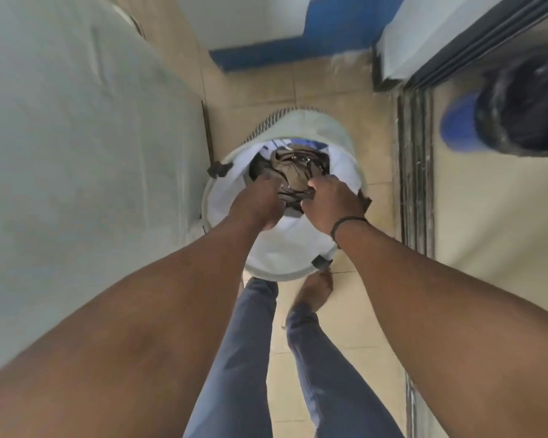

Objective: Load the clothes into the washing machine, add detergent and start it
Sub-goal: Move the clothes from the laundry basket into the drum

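Two hands reach down into a white laundry hamper (266, 248) that stands on the tan tiled floor (355, 311) just in front of the person's feet. The left hand (257, 200) is sunk among the clothes, its fingers curled into a dark garment (295, 172) near the middle of the pile. The right hand (332, 203) is clenched on the same dark, brownish bundle from the other side, knuckles up, with a thin black band (348, 224) around the wrist. Between the two hands a fold of the dark cloth is bunched and pulled tight. More clothes lie under it inside the hamper, including a bit of blue and white fabric at the far rim. The hamper has black tabs on its rim. A pale, blurred surface (76, 153) fills the left side of the view, right beside the hamper; what it is cannot be told. To the right runs a dark door track (415, 184), and beyond it sits a blue bin with a black liner (519, 115). The person wears blue jeans (234, 358) and is barefoot.
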